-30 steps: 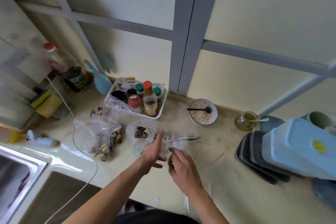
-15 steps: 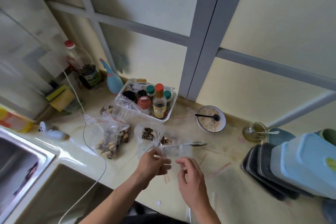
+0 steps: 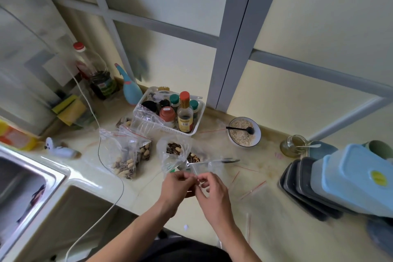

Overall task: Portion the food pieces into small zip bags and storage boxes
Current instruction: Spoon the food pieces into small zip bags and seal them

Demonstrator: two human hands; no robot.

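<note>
Both hands are working a small clear zip bag (image 3: 202, 171) right over the front-middle of the surface (image 3: 265, 208). The left hand (image 3: 175, 187) and the right hand (image 3: 214, 192) are fingertip to fingertip, each pinching the bag's top edge; the plastic is so see-through I can't tell if the strip is sealed or not.

Just behind the hands there's a crumpled open bag of striped seeds (image 3: 174, 151), with metal tongs (image 3: 212, 161) lying across beside it. Left of that, near the sink edge, sits a bigger bag of mixed nuts and seeds (image 3: 129, 157), and a white cable (image 3: 100, 144) loops past it and drops off the front edge.

Further back toward the wall: a white basket of condiment bottles (image 3: 170, 112), and a bowl of oats (image 3: 244, 132) with a black spoon in it. A small glass jar (image 3: 293, 145) is near the back right.

The right edge is crowded by a tilted stack of blue and dark storage boxes (image 3: 340, 185). The sink (image 3: 32, 176) takes the left end. The bare patch is front right, between the hands and the boxes, with just some flat empty zip bags (image 3: 253, 189) with red strips lying there.
</note>
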